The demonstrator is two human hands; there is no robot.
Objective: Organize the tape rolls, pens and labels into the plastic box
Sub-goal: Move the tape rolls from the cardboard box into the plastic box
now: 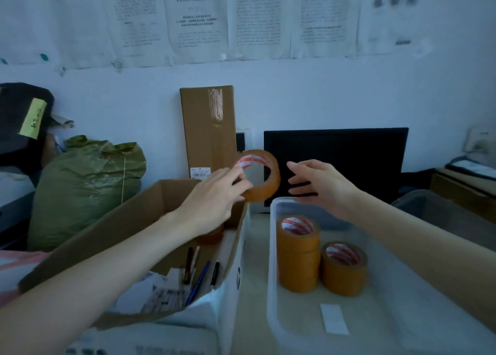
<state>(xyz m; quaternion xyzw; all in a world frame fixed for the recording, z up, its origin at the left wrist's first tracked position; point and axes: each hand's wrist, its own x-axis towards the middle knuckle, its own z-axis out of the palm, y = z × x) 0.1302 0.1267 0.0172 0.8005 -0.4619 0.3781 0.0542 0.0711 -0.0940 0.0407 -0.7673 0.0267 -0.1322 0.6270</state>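
- Forearms reach in from below; the left grip pinches a roll of amber tape by its rim, upright, above the gap between carton and box.
- Right grip hangs spread and holding nothing, just beside the roll.
- Box holds a stack of rolls, a single roll touching it, and a white label.
- Carton holds pens and labels.

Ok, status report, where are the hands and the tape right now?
Left hand holds tape roll above cardboard box. Right hand open, reaching for it. Plastic box has two tape stacks; nothing blocking.
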